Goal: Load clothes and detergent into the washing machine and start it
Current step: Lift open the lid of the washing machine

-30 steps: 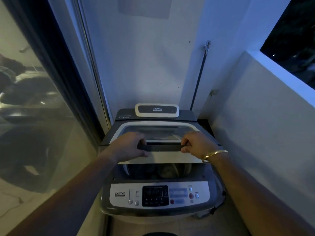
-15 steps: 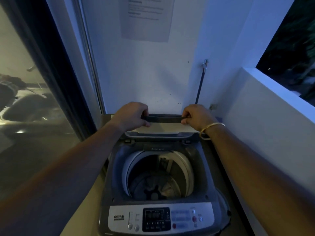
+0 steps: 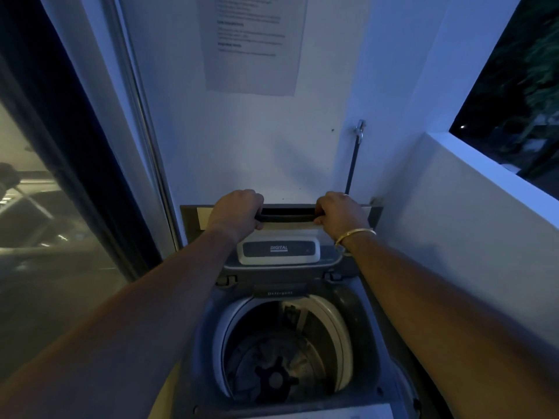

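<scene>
A grey top-loading washing machine stands below me with its folding lid raised and folded back against the wall. My left hand and my right hand both grip the lid's dark handle, one at each end. The drum is open and looks empty, with a black pulsator at its bottom. A flap marked "Detergent" sits at the drum's back rim. No clothes or detergent container are in view.
A glass sliding door runs along the left. A low white wall closes the right side. A printed sheet is stuck on the back wall, and a tap with a dark hose is at the right.
Both hands have lifted the lid from nearly closed to fully raised and folded back, which uncovers the drum. My view has moved closer, so the control panel is now out of frame.
</scene>
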A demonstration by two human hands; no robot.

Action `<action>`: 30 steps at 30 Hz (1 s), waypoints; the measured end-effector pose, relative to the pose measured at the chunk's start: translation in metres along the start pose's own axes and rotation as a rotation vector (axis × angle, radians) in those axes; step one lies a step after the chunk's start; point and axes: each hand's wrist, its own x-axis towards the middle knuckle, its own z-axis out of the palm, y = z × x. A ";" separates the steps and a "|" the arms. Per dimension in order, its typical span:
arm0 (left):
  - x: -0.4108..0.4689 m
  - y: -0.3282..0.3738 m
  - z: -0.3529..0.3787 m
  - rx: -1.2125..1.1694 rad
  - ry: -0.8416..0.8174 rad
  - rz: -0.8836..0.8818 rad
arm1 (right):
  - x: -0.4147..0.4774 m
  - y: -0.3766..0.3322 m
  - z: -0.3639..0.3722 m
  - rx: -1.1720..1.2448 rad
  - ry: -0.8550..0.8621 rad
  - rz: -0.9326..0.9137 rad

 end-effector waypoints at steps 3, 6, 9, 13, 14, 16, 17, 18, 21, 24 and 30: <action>0.000 -0.002 -0.002 -0.013 -0.022 0.010 | -0.004 0.000 0.000 0.028 0.019 0.004; -0.006 -0.003 -0.001 -0.023 -0.003 0.045 | -0.010 0.000 -0.002 0.070 0.017 0.000; -0.017 -0.004 0.000 -0.030 0.041 0.087 | -0.017 0.002 -0.003 0.100 0.019 -0.012; -0.026 0.005 -0.009 -0.129 0.106 0.102 | -0.031 0.009 -0.009 0.203 0.038 -0.004; -0.028 0.011 -0.011 -0.125 0.122 0.109 | -0.037 0.011 -0.012 0.217 0.049 0.004; -0.032 0.022 -0.013 -0.078 0.162 0.132 | -0.046 0.014 -0.017 0.236 0.112 0.018; -0.034 0.029 -0.014 -0.071 0.184 0.154 | -0.052 0.017 -0.019 0.233 0.151 0.026; -0.036 0.037 -0.013 -0.071 0.203 0.175 | -0.059 0.020 -0.022 0.224 0.179 0.035; -0.035 0.058 -0.016 -0.076 0.239 0.205 | -0.073 0.030 -0.032 0.197 0.222 0.057; -0.032 0.081 -0.018 -0.076 0.260 0.216 | -0.086 0.040 -0.043 0.169 0.228 0.093; -0.026 0.130 -0.013 -0.110 0.266 0.241 | -0.109 0.074 -0.057 0.131 0.287 0.114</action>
